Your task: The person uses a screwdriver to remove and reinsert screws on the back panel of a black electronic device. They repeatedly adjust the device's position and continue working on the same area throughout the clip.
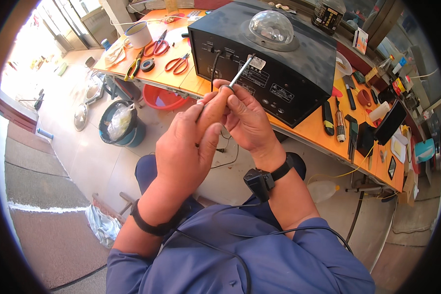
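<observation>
I hold an orange, carrot-like piece [211, 111] in both hands, with a slim metal shaft [241, 73] rising from its upper end. My left hand [185, 146] wraps round its body; my right hand [246, 120] grips it near the shaft. Just behind the shaft stands a black metal box [301, 68] with switches, cables and labels on its face and a clear dome [271, 28] on top.
An orange bench [379, 165] carries scissors [177, 64], pliers, tape, a white mug and assorted tools either side of the box. A red basin [160, 100] and a bucket [112, 126] sit on the floor; a bottle lies below right.
</observation>
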The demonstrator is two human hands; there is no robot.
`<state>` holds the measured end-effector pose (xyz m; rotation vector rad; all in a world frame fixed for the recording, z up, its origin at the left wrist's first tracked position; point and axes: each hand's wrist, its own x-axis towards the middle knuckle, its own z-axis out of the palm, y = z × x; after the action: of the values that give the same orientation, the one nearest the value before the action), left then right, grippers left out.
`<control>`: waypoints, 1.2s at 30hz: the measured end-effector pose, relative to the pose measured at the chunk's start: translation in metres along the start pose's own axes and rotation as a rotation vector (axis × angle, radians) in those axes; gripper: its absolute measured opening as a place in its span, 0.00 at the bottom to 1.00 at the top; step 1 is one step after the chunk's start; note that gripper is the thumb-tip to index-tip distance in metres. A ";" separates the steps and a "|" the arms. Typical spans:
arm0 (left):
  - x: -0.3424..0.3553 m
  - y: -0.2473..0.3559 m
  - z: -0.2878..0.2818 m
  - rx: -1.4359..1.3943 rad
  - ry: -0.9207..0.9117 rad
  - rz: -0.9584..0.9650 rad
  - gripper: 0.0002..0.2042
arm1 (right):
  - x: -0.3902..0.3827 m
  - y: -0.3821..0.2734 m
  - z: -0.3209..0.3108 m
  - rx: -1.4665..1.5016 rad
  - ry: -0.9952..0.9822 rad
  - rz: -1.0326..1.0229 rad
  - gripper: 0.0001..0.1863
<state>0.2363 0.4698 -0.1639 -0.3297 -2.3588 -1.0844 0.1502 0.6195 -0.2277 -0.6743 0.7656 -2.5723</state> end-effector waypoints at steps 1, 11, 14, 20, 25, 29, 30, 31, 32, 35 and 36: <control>0.001 0.002 0.000 -0.100 -0.048 -0.131 0.18 | 0.001 -0.001 0.000 0.001 -0.011 0.011 0.19; 0.008 -0.005 -0.008 0.238 0.047 0.266 0.18 | 0.006 0.006 0.001 -0.058 0.050 -0.026 0.19; 0.008 -0.007 -0.004 0.314 0.061 0.309 0.17 | 0.006 0.007 0.001 -0.063 0.050 -0.022 0.19; 0.009 -0.005 -0.010 -0.986 -0.238 -0.736 0.20 | 0.008 0.004 0.003 -0.096 0.003 -0.006 0.19; 0.003 -0.011 0.000 -0.457 -0.039 -0.283 0.17 | 0.006 0.004 0.005 -0.086 0.049 -0.008 0.19; 0.003 -0.010 0.002 -0.060 -0.008 0.014 0.16 | 0.009 0.007 0.004 -0.094 0.075 -0.020 0.18; 0.003 -0.009 0.000 -0.126 -0.066 -0.112 0.15 | 0.010 0.007 0.004 -0.112 0.122 0.003 0.17; 0.005 -0.009 -0.004 -0.376 -0.116 -0.315 0.16 | 0.010 0.006 0.003 -0.092 0.070 -0.011 0.17; 0.007 -0.010 -0.010 -0.610 -0.192 -0.530 0.16 | 0.009 0.004 0.002 -0.087 0.053 -0.007 0.16; 0.007 -0.015 -0.012 -0.887 -0.258 -0.744 0.16 | 0.009 0.004 0.002 -0.096 0.043 -0.006 0.15; 0.006 -0.017 -0.010 -0.939 -0.249 -0.675 0.16 | 0.009 0.005 0.002 -0.102 0.046 -0.007 0.15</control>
<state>0.2279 0.4513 -0.1662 0.0469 -2.0194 -2.5814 0.1452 0.6105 -0.2261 -0.6518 0.9163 -2.5775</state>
